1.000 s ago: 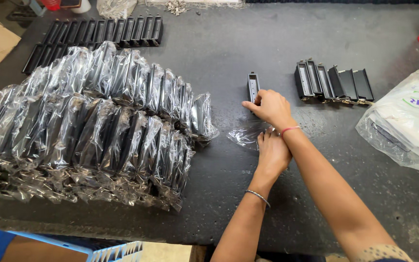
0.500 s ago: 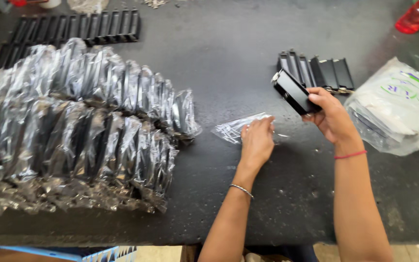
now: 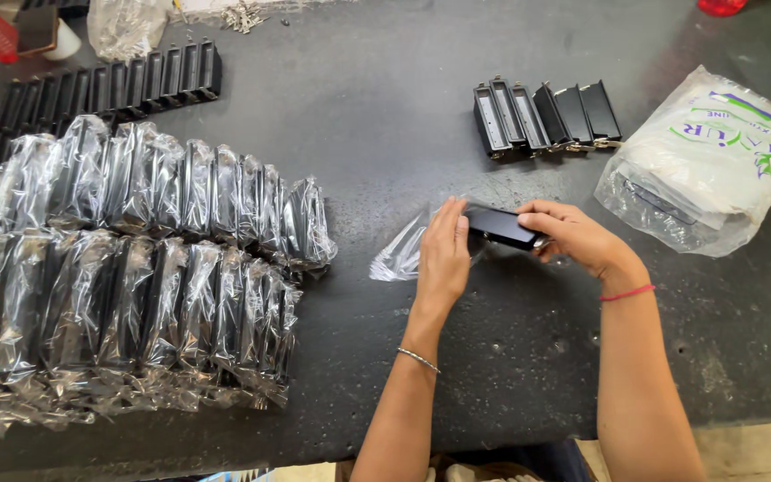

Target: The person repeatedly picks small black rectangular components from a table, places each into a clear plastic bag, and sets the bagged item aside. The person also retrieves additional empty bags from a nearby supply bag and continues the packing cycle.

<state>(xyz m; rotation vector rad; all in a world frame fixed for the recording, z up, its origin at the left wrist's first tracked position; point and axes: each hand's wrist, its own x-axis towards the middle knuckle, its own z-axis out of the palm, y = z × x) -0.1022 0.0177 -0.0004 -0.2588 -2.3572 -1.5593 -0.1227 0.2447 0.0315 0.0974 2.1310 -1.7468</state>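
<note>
Here, both hands [image 3: 443,254] [image 3: 577,236] around black part [image 3: 500,226], over clear bag [image 3: 401,256].

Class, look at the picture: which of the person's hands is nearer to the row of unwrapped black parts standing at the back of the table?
Right. The right hand lies just below the row of black parts; the left hand is farther left.
</note>
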